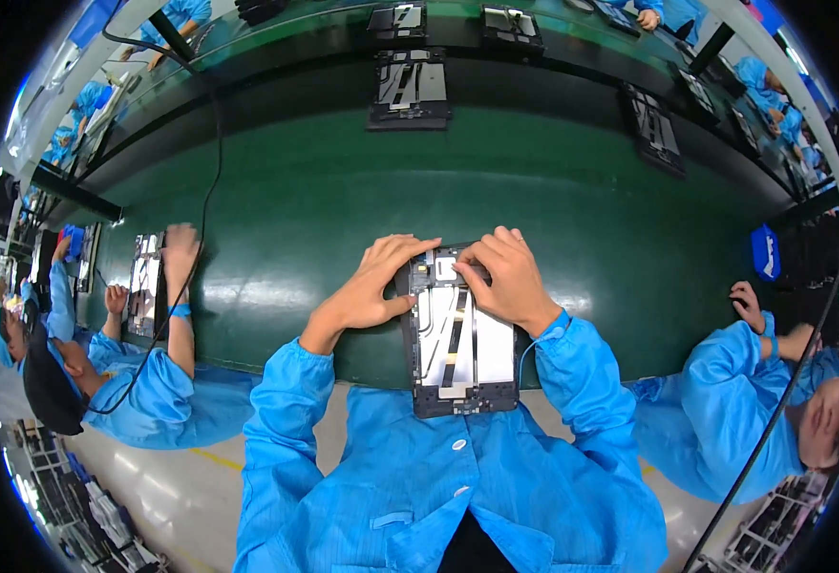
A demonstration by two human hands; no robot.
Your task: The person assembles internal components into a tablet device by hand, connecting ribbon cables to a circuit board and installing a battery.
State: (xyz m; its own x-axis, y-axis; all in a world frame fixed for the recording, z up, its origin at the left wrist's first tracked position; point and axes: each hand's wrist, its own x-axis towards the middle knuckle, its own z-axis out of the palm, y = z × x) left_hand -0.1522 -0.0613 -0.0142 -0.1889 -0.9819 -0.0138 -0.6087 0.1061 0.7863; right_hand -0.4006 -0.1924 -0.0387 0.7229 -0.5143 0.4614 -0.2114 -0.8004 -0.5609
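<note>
An opened tablet (494, 349), its inner parts bared, lies in front of me at the bench's near edge. It has silvery panels, dark strips and a black frame. My left hand (367, 282) holds its upper left corner, thumb on the side and forefinger along the top. Over the upper right part is my right hand (505, 277), thumb and forefinger drawn together beside a small white square piece (446, 268). Whatever is between those fingertips is too small or hidden to make out. A band with a thin cord (524, 358) shows at my right wrist.
On the green bench (324, 191), another opened tablet (410, 91) lies ahead and one more (653, 129) at the far right. A co-worker's blurred hand (180, 250) works at left; another's hand (747, 306) rests at right near a blue box (765, 253). Black cable (217, 143) hangs at left.
</note>
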